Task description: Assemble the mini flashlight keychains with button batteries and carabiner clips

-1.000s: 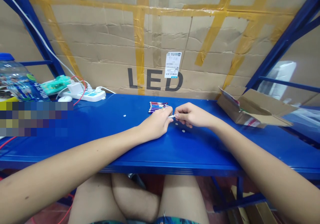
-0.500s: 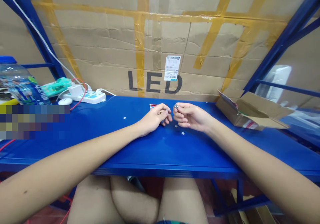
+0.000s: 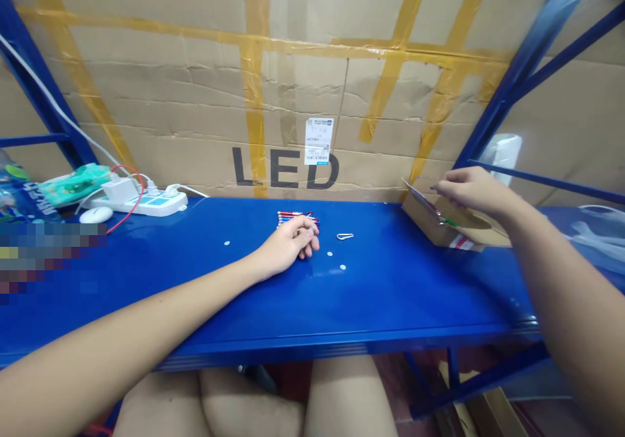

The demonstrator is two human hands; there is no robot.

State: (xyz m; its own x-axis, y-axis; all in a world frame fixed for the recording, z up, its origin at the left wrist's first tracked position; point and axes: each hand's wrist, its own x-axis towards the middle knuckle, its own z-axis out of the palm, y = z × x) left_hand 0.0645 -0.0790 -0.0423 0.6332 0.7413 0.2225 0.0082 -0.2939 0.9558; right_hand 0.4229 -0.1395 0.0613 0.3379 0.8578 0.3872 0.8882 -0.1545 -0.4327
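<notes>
My left hand (image 3: 295, 247) rests on the blue table with its fingers curled and thumb against the forefinger. A tiny silvery spot shows at its fingertips, too small to name. Just behind it lies a row of slim red, blue and white pen-like sticks (image 3: 287, 218), partly hidden by the fingers. To the right of that hand a silver carabiner (image 3: 344, 236) lies flat. My right hand (image 3: 471, 188) hovers over the open cardboard box (image 3: 424, 219), fingers pinched together. Something small and dark pokes from its fingertips. Green and red bits show inside the box.
Several white dots (image 3: 342, 267) mark the blue table (image 3: 273, 313). At left are a white power strip (image 3: 163, 204), a white mouse-like case (image 3: 96, 215) and a bottle (image 3: 24, 193). A large taped carton (image 3: 195, 98) stands behind; a blue frame post (image 3: 512, 79) rises at right.
My right hand has moved from beside the left hand to above the cardboard box. The carabiner now lies on the table, near where that hand held a small silver piece. The view has shifted right.
</notes>
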